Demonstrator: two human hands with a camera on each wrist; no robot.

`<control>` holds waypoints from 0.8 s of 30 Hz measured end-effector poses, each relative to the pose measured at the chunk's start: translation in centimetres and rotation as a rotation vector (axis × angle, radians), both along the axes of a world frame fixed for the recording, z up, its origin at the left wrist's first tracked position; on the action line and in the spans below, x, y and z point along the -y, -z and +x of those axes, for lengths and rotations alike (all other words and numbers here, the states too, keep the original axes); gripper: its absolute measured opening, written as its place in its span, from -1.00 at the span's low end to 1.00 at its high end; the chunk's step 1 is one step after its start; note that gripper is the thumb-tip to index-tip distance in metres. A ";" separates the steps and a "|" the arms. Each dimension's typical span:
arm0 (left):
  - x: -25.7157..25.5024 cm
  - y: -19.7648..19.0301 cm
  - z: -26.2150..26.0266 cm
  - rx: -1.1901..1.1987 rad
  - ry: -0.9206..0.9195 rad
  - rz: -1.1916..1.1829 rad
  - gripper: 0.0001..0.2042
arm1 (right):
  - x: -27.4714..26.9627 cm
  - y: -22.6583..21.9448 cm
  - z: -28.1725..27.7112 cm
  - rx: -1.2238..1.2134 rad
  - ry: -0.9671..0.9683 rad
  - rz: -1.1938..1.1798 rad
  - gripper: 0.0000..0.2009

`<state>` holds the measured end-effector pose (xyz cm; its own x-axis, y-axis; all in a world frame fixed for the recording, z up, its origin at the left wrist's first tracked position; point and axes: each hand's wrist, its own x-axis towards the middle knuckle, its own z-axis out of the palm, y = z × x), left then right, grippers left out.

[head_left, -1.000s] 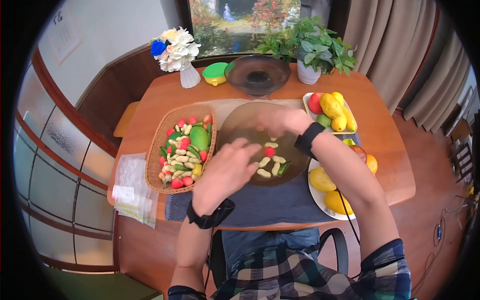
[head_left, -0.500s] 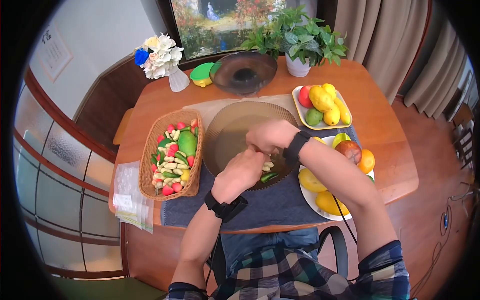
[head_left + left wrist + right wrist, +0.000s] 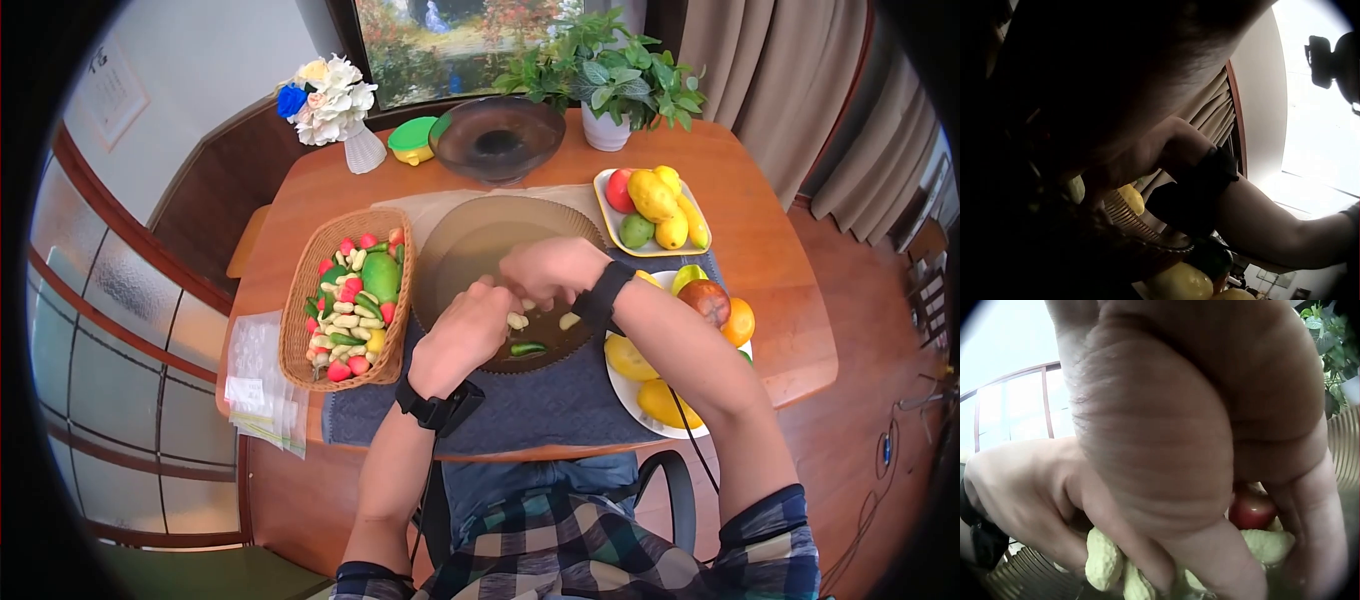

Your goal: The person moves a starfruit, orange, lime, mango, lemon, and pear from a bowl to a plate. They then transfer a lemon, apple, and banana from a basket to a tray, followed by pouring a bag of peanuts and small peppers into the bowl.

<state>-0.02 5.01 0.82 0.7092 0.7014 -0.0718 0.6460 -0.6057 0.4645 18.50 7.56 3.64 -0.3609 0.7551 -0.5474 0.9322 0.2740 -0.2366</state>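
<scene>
Over the front half of a ribbed brown glass plate, the left hand and right hand reach down close together. Peanuts and a green pepper lie beside and below them. In the right wrist view, the right thumb and fingers stand apart around a round red piece and a peanut; their tips are hidden. Left-hand fingers reach down beside other peanuts there; whether they pinch one is unclear. Deep shadow covers most of the left wrist view.
A wicker basket of peanuts, peppers and red pieces stands left, beside plastic bags. Fruit fills a square tray and a round plate at right. Behind are a dark glass dish, green-lidded box, flower vase and potted plant.
The hands, apart a second ago, have come together over the pieces on the plate, hiding the red one from the head view. Since half a second ago a peanut shows beside the right wrist.
</scene>
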 end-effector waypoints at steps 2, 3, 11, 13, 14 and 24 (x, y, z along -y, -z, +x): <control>0.1 0.3 -0.2 0.036 0.007 0.021 -0.65 | -0.1 -0.3 0.2 -0.016 0.050 0.013 -0.62; 0.1 0.4 -0.3 0.067 0.015 0.044 -0.65 | -0.2 -0.5 0.1 0.006 0.059 0.027 -0.63; -0.5 1.5 -0.7 0.224 0.039 0.108 -0.63 | -0.3 -0.7 0.3 0.019 0.108 0.020 -0.59; -0.4 1.4 -0.8 0.232 0.035 0.119 -0.63 | -0.3 -0.5 0.5 -0.019 0.114 0.036 -0.63; -0.3 1.2 -0.9 0.233 0.025 0.129 -0.63 | -0.4 -0.4 0.6 -0.056 0.118 0.053 -0.68; 0.3 -4.4 -4.7 0.377 -0.045 0.209 -0.71 | -3.9 -2.0 -0.9 -0.146 0.064 0.335 -0.64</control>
